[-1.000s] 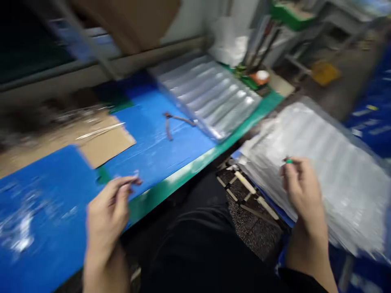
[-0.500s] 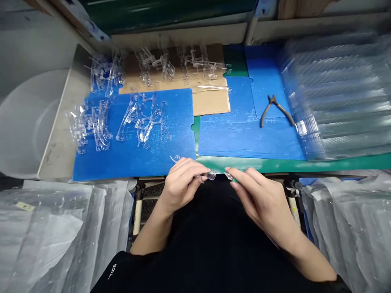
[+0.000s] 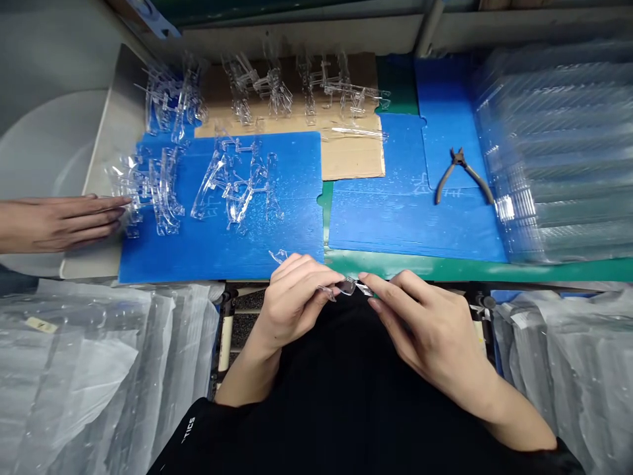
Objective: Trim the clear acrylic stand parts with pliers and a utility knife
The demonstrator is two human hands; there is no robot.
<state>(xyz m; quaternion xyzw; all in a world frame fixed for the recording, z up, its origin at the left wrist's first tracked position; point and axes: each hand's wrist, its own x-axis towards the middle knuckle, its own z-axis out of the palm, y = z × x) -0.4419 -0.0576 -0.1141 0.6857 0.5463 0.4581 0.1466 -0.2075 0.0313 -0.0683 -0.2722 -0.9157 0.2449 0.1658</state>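
- Head view: we look down on a workbench with a green edge (image 3: 445, 268), covered with blue corrugated plastic sheets (image 3: 410, 227) and a piece of brown cardboard (image 3: 356, 161).
- Along the bottom left and bottom right of the frame, we see bagged stacks of clear plastic (image 3: 74, 376) (image 3: 558, 376); a stack of clear blister trays (image 3: 558, 152) fills the upper right.
- Loose clusters of clear moulded plastic parts (image 3: 232, 185) lie across the upper left and centre, on the blue sheet and cardboard.
- A co-worker's hand (image 3: 64, 221) reaches in from the left edge, its fingertips beside the nearest cluster.
- Side-cutting pliers (image 3: 459, 175) lie on the blue sheet at centre right.
- Our left hand (image 3: 294, 307) and right hand (image 3: 425, 326) are both closed in a fingertip pinch on a small clear plastic piece (image 3: 346, 287), held at bottom centre over the bench edge.
- We judge that piece light, stiff, slippery and brittle at its thin ends, so its thicker body looks the safest place to hold.
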